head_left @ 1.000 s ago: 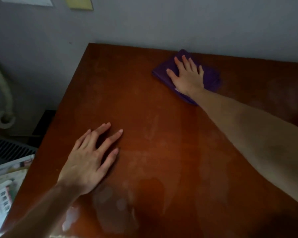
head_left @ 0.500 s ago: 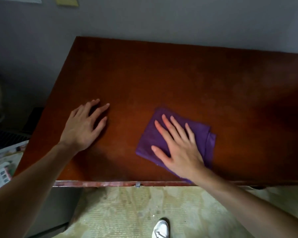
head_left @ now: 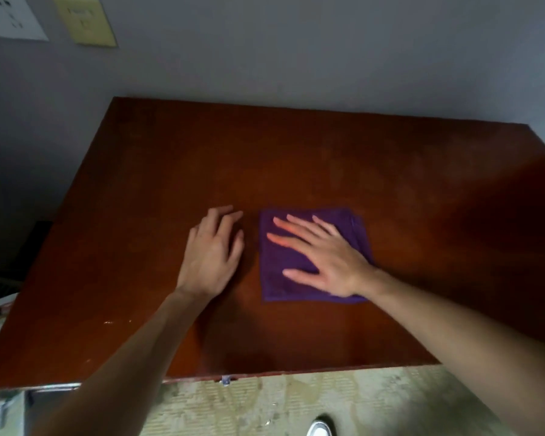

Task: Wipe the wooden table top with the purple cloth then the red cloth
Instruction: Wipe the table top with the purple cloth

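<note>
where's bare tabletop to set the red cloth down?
Bare wood runs along the far edge by the wall, across the left side of the wooden table, and right of the purple cloth. Crowded at near centre: the left hand rests beside the cloth, and the right hand presses it flat.

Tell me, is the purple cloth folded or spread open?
Folded. The purple cloth lies as a compact square, with layered edges at its right side, under the flat right hand.
</note>
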### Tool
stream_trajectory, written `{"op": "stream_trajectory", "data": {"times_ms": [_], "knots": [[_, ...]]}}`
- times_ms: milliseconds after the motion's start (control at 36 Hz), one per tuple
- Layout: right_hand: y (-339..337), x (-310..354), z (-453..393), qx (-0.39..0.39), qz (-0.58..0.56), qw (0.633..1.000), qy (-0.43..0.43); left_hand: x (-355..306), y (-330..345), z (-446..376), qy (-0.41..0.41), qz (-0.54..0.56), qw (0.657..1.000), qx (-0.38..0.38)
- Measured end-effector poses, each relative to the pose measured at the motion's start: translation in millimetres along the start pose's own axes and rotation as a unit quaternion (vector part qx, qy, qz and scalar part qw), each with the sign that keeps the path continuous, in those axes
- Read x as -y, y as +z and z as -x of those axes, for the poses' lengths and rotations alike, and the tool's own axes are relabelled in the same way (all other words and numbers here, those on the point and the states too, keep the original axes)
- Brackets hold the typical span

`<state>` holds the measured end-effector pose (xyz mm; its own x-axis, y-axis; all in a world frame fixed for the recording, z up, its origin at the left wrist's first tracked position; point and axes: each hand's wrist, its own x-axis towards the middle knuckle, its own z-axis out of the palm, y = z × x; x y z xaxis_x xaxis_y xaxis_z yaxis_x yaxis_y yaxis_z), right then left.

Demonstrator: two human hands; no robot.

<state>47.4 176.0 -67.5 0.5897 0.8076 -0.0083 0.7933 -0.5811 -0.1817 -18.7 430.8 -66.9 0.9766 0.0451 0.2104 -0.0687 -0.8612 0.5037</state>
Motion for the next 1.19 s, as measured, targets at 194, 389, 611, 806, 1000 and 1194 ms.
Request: {"op": "stream_trajectory", "data": {"times_ms": [194, 389, 611, 806, 1000, 1194], "knots": [[-17.2, -101.4, -72.8, -0.019, 0.008, 0.997, 0.071, -14.0, 23.8, -7.6, 0.014, -0.031, 0.998, 0.05], [-36.6, -181.8, -139.0, -0.027, 0.002, 0.996, 0.089, -14.5, 23.1, -10.3, 0.014, -0.081, 0.991, 0.103], [-47.2, -230.6, -190.1, -0.049, -0.001, 0.985, 0.166, -12.7, 23.5, -13.1, 0.005, -0.075, 0.993, 0.09], [-43.9, -214.1, -181.1, -0.052, -0.021, 0.966, 0.253, -13.7, 22.5, -11.4, 0.002, -0.077, 0.993, 0.089], [-30.7, -168.9, -122.7, -0.055, -0.026, 0.955, 0.292, -16.1, 22.7, -10.1, -0.004, -0.061, 0.995, 0.076], [-11.1, -94.6, -5.9, -0.069, -0.022, 0.963, 0.26, -19.9, 22.2, -7.4, -0.006, -0.074, 0.995, 0.066]]}}
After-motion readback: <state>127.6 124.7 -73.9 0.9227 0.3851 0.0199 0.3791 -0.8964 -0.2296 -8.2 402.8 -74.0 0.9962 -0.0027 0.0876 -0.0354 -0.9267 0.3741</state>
